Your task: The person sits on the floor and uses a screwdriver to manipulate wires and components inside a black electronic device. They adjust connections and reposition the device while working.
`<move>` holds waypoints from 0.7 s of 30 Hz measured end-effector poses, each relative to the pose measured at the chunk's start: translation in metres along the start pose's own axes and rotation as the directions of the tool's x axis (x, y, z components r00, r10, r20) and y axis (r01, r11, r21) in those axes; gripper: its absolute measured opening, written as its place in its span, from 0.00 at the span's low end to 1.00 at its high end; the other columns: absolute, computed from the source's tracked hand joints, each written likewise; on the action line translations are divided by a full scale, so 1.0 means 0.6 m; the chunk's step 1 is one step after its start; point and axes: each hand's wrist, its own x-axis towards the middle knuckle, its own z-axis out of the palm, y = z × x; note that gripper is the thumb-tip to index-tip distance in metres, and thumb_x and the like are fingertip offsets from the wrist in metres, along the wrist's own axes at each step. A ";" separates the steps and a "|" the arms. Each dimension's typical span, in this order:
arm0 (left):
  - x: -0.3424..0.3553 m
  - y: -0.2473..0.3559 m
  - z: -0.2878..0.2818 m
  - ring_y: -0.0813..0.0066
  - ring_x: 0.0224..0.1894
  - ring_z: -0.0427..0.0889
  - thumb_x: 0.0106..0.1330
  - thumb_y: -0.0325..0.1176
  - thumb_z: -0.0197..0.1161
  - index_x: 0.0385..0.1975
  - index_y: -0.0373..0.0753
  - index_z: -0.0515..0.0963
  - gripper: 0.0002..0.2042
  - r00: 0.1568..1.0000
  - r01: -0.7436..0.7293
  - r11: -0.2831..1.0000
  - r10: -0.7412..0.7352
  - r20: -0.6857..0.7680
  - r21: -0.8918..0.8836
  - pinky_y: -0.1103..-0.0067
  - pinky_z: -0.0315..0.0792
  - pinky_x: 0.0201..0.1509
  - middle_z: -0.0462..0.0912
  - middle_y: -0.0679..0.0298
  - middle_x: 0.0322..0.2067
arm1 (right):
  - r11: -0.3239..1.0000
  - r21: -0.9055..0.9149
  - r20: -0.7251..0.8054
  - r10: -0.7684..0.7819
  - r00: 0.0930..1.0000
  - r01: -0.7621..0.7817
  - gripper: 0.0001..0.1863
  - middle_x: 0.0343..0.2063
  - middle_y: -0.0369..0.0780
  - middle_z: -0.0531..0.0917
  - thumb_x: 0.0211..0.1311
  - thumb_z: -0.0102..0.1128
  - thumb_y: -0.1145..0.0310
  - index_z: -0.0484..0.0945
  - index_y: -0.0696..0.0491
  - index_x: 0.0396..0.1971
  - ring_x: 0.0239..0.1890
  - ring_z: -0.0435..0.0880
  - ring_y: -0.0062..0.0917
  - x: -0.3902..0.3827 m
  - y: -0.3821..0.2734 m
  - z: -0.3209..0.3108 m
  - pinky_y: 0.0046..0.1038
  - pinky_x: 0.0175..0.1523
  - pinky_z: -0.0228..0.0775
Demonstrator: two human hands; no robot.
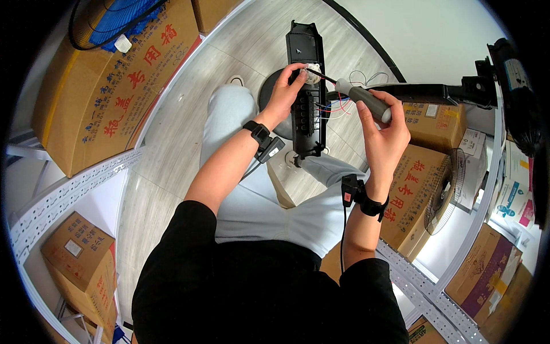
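Observation:
My left hand [287,86] is closed at the left edge of an upright black plastic panel [304,46], its fingertips beside a white round component [313,76]; what they pinch is too small to make out. My right hand [382,129] grips a grey-handled screwdriver [371,102], its shaft angled up-left to that component near my left fingertips. Below the component, the panel carries a row of black buttons [305,114], with red, blue and white wires [342,109] at its right. A black round base [268,94] lies behind the panel.
Cardboard boxes sit on metal shelving [74,172] to my left [103,97] and right [415,200]. A fan guard [444,195] rests by the right boxes. A long black arm [429,94] reaches from the panel to the upper right. My legs [229,132] are around the panel's base.

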 end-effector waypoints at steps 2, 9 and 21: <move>0.000 -0.002 -0.001 0.85 0.42 0.70 0.71 0.36 0.59 0.50 0.43 0.74 0.11 1.000 -0.010 1.000 0.011 -0.008 0.008 0.84 0.66 0.47 0.75 0.71 0.40 | 1.000 0.005 0.007 -0.001 1.000 0.001 0.16 0.33 0.41 0.86 0.53 0.72 0.67 0.79 0.53 0.41 0.36 0.85 0.22 -0.002 0.003 0.001 0.22 0.40 0.73; 0.003 -0.009 -0.005 0.85 0.38 0.68 0.70 0.33 0.60 0.46 0.42 0.75 0.08 0.999 -0.036 0.999 0.036 -0.032 0.011 0.85 0.65 0.42 0.74 0.73 0.37 | 1.000 0.006 0.009 0.019 1.000 -0.019 0.16 0.33 0.40 0.86 0.53 0.73 0.67 0.79 0.52 0.41 0.35 0.84 0.22 -0.004 0.002 0.002 0.22 0.39 0.73; 0.002 -0.005 -0.002 0.86 0.37 0.68 0.68 0.30 0.60 0.44 0.42 0.75 0.07 0.999 -0.042 0.998 0.043 -0.029 0.047 0.85 0.64 0.40 0.73 0.73 0.35 | 1.000 0.019 0.002 0.004 1.000 -0.004 0.16 0.32 0.40 0.85 0.53 0.73 0.67 0.79 0.52 0.40 0.34 0.83 0.20 -0.005 0.000 0.001 0.21 0.39 0.73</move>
